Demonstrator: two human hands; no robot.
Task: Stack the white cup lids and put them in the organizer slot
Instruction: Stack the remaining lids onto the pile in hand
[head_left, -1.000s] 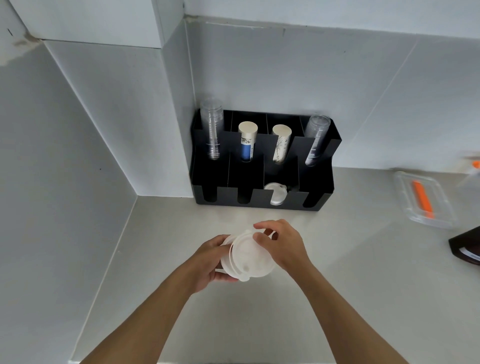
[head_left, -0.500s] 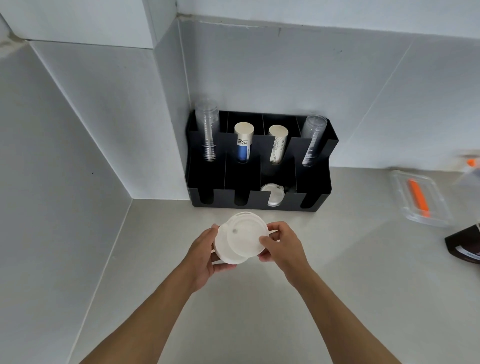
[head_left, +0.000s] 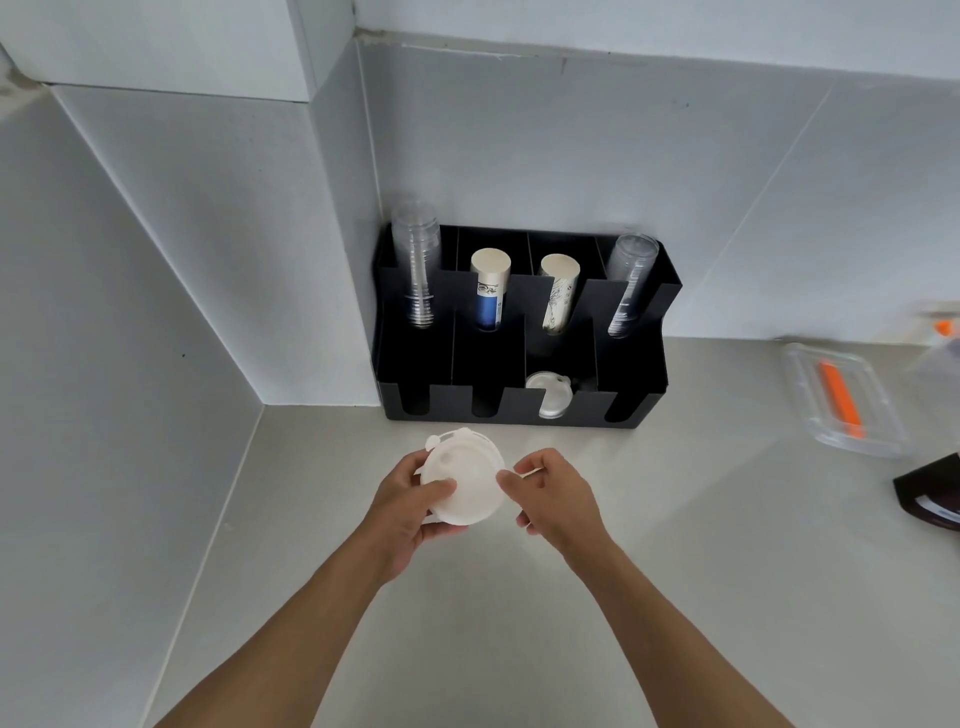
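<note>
Both my hands out in front, forearms bare.
My left hand (head_left: 410, 501) grips, thumb on top; my right hand (head_left: 553, 493) is half-curled beside it, fingers loose.

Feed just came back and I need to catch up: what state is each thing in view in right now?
Lid stack: held above the counter, tilted toward the camera.
Left hand: gripping the lid stack, thumb on top.
Right hand: fingertips at the stack's right edge, loosely curled.
Organizer: upright against the wall.
Front slot lid: already in the third slot from the left.
Clear container: open-topped, orange item inside.
</note>
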